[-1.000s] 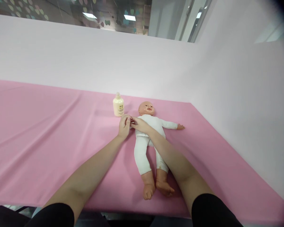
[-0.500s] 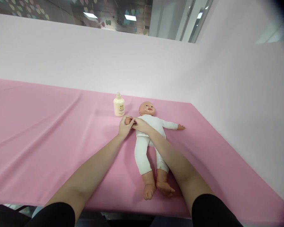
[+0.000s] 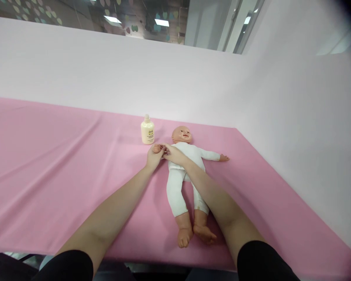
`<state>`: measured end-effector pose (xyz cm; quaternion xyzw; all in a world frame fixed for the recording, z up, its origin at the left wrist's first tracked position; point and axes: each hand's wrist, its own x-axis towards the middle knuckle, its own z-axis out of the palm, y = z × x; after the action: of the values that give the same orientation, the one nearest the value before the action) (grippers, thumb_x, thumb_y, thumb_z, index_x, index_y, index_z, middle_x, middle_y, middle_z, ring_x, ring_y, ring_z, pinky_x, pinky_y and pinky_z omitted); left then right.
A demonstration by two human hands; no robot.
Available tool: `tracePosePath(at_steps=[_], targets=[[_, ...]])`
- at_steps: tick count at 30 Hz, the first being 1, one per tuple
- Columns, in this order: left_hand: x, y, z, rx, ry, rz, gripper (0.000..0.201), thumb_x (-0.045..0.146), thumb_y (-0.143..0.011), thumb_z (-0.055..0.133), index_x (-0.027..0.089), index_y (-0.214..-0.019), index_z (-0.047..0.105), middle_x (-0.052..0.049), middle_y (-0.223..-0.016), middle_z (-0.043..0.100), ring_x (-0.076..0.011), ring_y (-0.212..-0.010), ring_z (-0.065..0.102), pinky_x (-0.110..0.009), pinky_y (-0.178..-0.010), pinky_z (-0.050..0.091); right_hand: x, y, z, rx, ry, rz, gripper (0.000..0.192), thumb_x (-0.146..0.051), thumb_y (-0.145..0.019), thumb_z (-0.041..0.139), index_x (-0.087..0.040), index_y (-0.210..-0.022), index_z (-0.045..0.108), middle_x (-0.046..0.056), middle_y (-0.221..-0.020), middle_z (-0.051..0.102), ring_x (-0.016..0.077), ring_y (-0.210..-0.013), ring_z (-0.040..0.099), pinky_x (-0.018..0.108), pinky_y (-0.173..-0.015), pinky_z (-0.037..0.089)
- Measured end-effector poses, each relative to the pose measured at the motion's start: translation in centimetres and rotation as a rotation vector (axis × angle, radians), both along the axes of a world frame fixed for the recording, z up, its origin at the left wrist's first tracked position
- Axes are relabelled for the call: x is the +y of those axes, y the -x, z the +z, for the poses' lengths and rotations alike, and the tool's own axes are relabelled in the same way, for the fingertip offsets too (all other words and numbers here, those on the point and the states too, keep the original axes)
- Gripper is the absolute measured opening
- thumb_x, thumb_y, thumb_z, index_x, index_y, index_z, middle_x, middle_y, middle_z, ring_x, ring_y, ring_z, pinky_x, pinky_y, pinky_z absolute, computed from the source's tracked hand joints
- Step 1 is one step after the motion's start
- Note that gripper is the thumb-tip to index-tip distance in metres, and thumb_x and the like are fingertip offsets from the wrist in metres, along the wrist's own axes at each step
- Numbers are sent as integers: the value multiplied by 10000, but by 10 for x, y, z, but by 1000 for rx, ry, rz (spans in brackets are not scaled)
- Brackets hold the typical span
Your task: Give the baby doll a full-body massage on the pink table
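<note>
On pink cloth (image 3: 61, 164), both hands' grip (left hand (image 3: 154, 158), right hand (image 3: 173, 154)) pinches the white-suited doll (image 3: 184, 171)'s arm.

Both arms outstretched, left hand (image 3: 153, 158) and right hand (image 3: 172, 153) touching.

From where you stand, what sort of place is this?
Probably an indoor practice or demonstration room for baby care: a baby doll lies on a table under a pink cloth, a lotion bottle stands beside it, and plain white screens wall it in.
</note>
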<state>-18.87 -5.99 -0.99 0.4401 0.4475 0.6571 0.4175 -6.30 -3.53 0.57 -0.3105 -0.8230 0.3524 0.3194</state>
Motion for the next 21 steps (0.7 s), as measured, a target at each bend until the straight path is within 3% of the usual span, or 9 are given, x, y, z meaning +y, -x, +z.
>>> tracePosePath(at_steps=[8, 11, 17, 21], targets=[[5, 4, -7, 3, -121, -17, 321, 435, -715, 663, 177, -646, 485, 26, -606, 533, -120, -601, 575, -271, -624, 516, -3, 1, 4, 42, 35, 44, 410, -225, -786, 588, -168, -1188, 536, 67, -1057, 627, 144, -895, 592, 332, -854, 507], [5, 3, -9, 25, -149, -6, 283, 420, -720, 668, 176, -731, 524, 3, -687, 568, -136, -661, 595, -297, -674, 531, -4, 1, 6, 53, 45, 60, 454, -196, -772, 589, -164, -1218, 516, 73, -1084, 625, 140, -897, 596, 321, -857, 506], [4, 2, -9, 180, -265, 144, 187, 308, -705, 694, 200, -756, 550, -32, -871, 580, -159, -880, 586, -326, -873, 499, -7, 1, 10, 29, 17, 60, 598, -112, -722, 571, -176, -1306, 455, 63, -1113, 628, 133, -869, 608, 311, -862, 507], [4, 4, -8, 166, -240, 114, 178, 330, -746, 659, 196, -765, 543, -33, -837, 590, -155, -840, 592, -323, -837, 509, -10, 1, 13, 37, 3, 65, 551, -127, -737, 559, -173, -1281, 485, 70, -1128, 620, 146, -936, 592, 301, -854, 500]])
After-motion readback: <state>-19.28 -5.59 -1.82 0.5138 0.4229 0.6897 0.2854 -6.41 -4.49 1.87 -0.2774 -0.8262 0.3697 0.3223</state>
